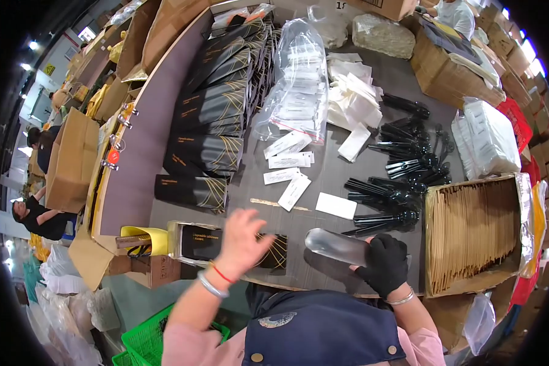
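Note:
My left hand point(245, 243), bare and slightly blurred, hovers with fingers apart above a black printed sleeve point(274, 251) at the table's near edge. It appears to hold nothing. More such sleeves lie in a box point(194, 243) to its left. In a black fingerless glove, my right hand point(381, 263) grips a translucent grey, round-ended trough-shaped piece point(335, 246), which points left over the table. Beyond it lie a folded white napkin point(336, 206) and bundles of black plastic cutlery point(387, 219). Small white printed packets point(294, 191) are scattered at the middle.
Overlapping black sleeves point(207, 119) fill the far left along a partition point(134, 158). A clear bag of white packets point(299, 79) and a napkin pile point(354, 100) lie farther back. At right stand a carton of wooden sticks point(476, 235) and wrapped white packs point(488, 137). Another person point(43, 216) is at left.

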Available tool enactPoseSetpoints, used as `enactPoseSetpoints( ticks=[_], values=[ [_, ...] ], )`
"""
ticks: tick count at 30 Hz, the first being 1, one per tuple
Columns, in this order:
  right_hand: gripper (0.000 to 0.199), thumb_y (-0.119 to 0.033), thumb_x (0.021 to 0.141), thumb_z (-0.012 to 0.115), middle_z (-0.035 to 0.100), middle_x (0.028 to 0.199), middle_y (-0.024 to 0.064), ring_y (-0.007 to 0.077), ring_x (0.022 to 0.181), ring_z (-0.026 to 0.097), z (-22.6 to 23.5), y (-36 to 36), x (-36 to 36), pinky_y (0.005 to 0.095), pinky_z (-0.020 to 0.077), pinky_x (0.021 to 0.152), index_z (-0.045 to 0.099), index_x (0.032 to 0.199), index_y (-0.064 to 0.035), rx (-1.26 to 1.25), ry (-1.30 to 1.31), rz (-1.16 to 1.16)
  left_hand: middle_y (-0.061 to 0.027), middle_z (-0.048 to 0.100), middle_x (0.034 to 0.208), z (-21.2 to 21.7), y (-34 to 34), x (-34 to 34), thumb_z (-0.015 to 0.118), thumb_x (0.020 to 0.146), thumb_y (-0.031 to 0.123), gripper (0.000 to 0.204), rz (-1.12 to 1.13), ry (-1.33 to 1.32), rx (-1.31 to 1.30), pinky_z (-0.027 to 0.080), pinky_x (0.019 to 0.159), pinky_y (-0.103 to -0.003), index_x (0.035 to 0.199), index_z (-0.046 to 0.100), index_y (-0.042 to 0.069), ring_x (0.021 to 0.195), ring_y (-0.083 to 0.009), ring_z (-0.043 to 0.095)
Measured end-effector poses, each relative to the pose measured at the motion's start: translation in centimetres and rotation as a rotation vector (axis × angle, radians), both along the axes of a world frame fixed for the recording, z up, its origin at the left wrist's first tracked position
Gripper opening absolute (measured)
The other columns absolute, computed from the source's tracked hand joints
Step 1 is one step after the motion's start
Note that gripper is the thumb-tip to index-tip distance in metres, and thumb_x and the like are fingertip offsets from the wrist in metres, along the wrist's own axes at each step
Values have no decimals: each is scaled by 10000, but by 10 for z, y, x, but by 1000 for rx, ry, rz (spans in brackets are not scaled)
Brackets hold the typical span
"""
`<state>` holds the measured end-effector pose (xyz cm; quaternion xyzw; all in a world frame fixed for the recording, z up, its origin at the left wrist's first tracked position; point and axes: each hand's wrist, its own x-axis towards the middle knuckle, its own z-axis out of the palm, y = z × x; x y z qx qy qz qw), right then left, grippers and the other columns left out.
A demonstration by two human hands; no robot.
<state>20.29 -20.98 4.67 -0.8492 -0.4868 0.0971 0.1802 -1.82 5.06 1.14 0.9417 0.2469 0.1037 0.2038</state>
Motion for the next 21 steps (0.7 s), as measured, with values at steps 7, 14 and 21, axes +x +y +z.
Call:
enactPoseSetpoints(
  ticks=[7,14,21],
  values=[
    [588,-392,584,833,587,1014,77,290,954,570,3,12,-5,420,380,874,617,1047,-102,-47,-49,123,-186,447,1379,-29,-50,1,862,622,355,804,264,-75,-146,209,1112,-573,1266,546,-9,1331,-402,342],
    [644,-449,626,817,582,1089,87,294,1018,564,4,20,-8,450,391,895,595,1129,-113,-188,59,191,-155,470,1401,-30,-48,-4,856,640,350,799,270,-55,-255,158,1138,-577,1283,548,-12,1375,-383,334],
    [612,-468,659,789,584,1075,107,311,1016,554,-29,53,-27,451,396,894,595,1095,-84,-34,136,300,-185,455,1423,-23,-46,0,843,666,368,808,230,-26,-280,161,1147,-558,1305,528,-13,1374,-390,335]
  ],
)
